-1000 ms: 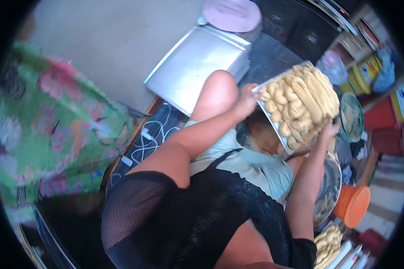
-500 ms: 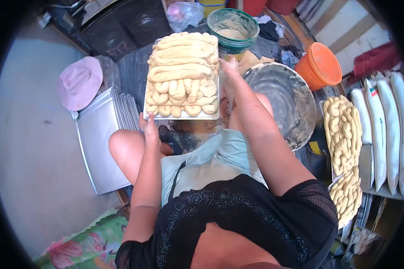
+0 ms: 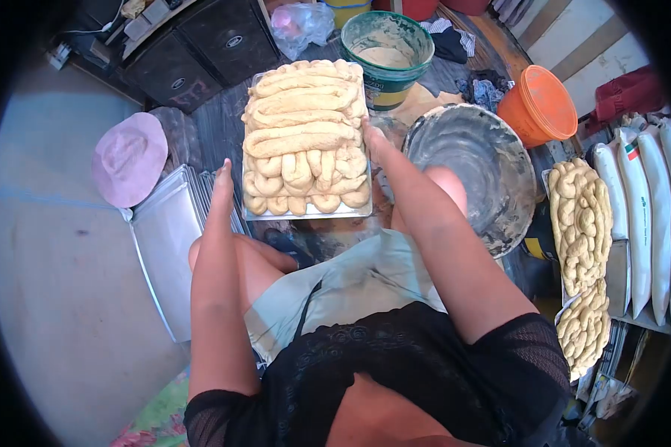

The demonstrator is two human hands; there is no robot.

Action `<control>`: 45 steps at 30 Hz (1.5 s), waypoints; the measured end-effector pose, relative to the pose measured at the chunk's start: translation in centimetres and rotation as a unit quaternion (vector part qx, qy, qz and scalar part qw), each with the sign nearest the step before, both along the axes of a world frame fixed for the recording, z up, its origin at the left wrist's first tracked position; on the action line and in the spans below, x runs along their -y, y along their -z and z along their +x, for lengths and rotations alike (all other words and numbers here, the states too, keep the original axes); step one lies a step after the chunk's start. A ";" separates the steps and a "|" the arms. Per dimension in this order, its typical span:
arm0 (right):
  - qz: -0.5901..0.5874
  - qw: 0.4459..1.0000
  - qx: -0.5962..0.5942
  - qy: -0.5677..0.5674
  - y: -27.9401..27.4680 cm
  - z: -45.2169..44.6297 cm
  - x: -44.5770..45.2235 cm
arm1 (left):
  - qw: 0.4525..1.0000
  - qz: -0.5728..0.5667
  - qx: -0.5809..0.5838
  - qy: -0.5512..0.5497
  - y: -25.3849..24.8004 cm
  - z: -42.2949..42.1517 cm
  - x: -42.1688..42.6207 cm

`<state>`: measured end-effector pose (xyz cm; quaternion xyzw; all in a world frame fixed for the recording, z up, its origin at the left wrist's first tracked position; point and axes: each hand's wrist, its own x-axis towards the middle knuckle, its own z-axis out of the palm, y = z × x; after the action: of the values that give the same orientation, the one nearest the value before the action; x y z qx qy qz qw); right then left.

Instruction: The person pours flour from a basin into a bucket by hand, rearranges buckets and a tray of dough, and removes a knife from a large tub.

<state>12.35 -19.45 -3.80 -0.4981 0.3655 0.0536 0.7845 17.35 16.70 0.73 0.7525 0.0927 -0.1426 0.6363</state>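
A metal tray [image 3: 328, 215] piled with thick ropes and loops of pale dough [image 3: 302, 141] lies before my knees. My left hand [image 3: 225, 179] is off the tray's left side, seen edge-on with its fingers stretched forward and nothing visible in it. At the tray's right edge is my right hand [image 3: 376, 143], its fingertips against the rim and partly hidden by it. Some dough strips lie crosswise over the upper part, and curled ends show along the near edge.
Stacked metal trays [image 3: 168, 246] and a pink hat [image 3: 130, 160] are at left. To the right stand a large dark basin [image 3: 473, 179], an orange bucket [image 3: 538, 106] and braided dough [image 3: 580, 223] beside white sacks [image 3: 637, 216]. A green tub [image 3: 388, 52] sits behind.
My left hand has let go of the tray's near-left corner and moved outward to the left. My right hand stays by the right edge. The view has shifted slightly.
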 end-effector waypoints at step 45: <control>-0.119 0.982 -0.045 -0.136 4.7 6.8 -5.1 | 0.946 -0.229 -0.200 -0.116 1.5 -1.0 -0.6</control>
<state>19.17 -14.37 -8.54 -0.6302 0.3332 0.1387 0.6874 16.36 17.31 -0.72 0.5264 0.2694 -0.2333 0.7719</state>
